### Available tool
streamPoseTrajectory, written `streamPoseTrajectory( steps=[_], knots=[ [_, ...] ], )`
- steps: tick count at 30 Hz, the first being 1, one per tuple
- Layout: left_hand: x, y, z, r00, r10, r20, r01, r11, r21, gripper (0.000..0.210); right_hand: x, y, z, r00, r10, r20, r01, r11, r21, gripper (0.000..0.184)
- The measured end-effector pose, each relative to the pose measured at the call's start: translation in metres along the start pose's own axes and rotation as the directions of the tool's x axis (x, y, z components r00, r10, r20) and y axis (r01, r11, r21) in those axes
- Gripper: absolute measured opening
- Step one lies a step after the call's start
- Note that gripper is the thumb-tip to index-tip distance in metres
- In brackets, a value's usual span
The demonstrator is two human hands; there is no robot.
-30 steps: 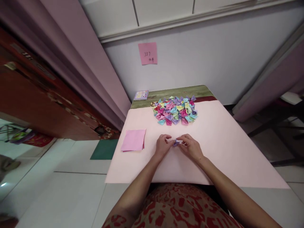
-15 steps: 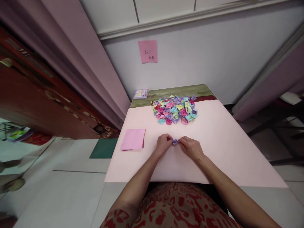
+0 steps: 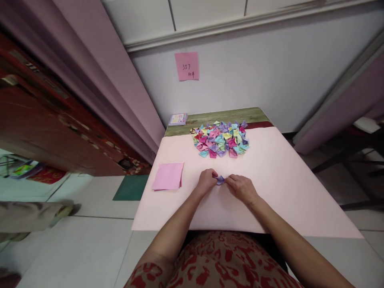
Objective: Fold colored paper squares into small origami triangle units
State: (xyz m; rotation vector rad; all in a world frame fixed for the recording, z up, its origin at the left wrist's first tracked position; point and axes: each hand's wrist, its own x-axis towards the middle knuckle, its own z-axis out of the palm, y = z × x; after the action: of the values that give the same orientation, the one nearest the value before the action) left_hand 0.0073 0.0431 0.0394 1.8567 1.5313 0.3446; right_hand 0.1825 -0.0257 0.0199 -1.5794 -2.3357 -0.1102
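Note:
Between my hands is a small purple origami boat (image 3: 220,180), pinched at both ends just over the pink table cover (image 3: 270,192). The fingertips of my left hand (image 3: 207,180) are closed on its left end. My right hand (image 3: 241,187) pinches the right end, thumb and fingers together. Beyond them lies a heap of folded paper boats (image 3: 222,140) in purple, pink, blue, yellow and green. A stack of square paper (image 3: 168,176), pink on top, rests to the left of my left hand.
A small printed pack (image 3: 178,119) sits at the table's far left corner. The wall behind carries a pink note (image 3: 187,66). A person's leg (image 3: 33,216) shows on the floor at the left, near the red door (image 3: 75,140).
The purple boat looks wider and more spread between my fingers than before. My hands have hardly moved. At the left, the other person's leg has come further into view.

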Motion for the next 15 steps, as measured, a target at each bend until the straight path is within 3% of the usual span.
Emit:
streamPoseTrajectory(
  steps=[6,15],
  knots=[
    [-0.001,0.009,-0.001,0.999,0.032,-0.022,-0.029,0.993,0.112,0.015,0.008,-0.001,-0.009,0.98,0.105,0.168,-0.124,0.986,0.108,0.02],
    [-0.003,0.011,0.003,0.998,0.043,-0.044,-0.03,0.967,0.254,0.023,0.009,-0.003,-0.012,0.961,0.035,0.276,-0.069,0.991,0.116,0.021]
  ],
)
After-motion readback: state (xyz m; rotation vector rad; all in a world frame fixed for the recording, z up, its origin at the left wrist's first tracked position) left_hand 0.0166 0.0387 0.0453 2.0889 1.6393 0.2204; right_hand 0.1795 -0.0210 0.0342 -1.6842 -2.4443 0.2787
